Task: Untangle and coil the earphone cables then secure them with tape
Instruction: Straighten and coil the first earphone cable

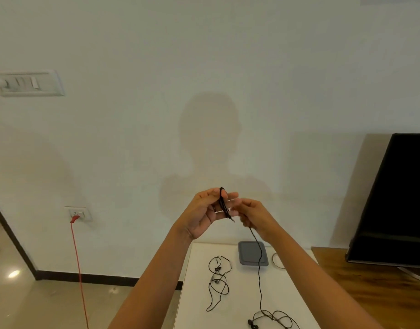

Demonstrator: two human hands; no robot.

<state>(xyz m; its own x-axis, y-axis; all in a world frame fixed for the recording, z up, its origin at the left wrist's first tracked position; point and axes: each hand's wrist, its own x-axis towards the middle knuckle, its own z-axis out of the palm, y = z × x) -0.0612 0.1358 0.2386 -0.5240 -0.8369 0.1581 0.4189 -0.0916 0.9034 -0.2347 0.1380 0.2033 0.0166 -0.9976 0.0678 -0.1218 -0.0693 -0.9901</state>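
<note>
Two earphone cables show. Low in the frame a white table (pixel 197 293) stands against a pale wall (pixel 204 55), with a grey lidded box (pixel 251 256) at its far edge and a black screen (pixel 398 198) at right. The tangled cable (pixel 219 281) lies looped on the table. The hanging cable (pixel 222 203) is wound round the curled fingers of the left hand (pixel 201 214) at centre. The right hand (pixel 256 214) pinches its strand.

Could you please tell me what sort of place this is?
Probably a room in a home, perhaps a living room: a large television stands on a wooden cabinet, with a switch panel and a socket on the plain wall.
</note>
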